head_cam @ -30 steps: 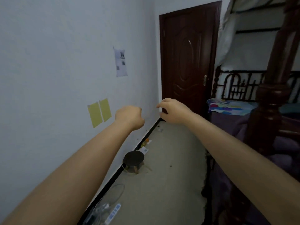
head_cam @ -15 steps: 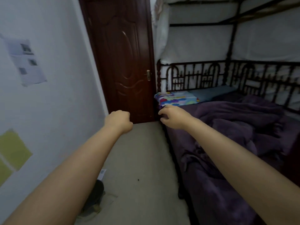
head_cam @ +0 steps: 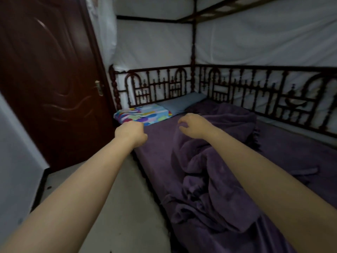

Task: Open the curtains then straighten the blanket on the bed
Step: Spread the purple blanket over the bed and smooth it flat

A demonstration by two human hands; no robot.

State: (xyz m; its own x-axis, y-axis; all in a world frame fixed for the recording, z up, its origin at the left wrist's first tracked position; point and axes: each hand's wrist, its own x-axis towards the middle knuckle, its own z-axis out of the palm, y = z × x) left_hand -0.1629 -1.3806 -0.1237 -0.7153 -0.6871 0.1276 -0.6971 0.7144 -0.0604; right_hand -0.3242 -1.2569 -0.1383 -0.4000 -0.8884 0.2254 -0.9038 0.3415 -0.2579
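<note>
Both bare arms reach out over the near edge of the bed (head_cam: 291,152): the left hand (head_cam: 131,133) is curled into a closed fist holding nothing, and the right hand (head_cam: 194,126) hovers with fingers loosely spread and bent, empty, just above the blanket (head_cam: 209,179). That purple blanket lies rumpled in a long heap down the bed, with a bright patterned pillow (head_cam: 144,115) and a blue pillow (head_cam: 182,104) at the head by the railing (head_cam: 237,88). White curtain (head_cam: 102,24) hangs bunched beside the door (head_cam: 47,79), its top cut off, and the bed's foot runs out of view.
</note>
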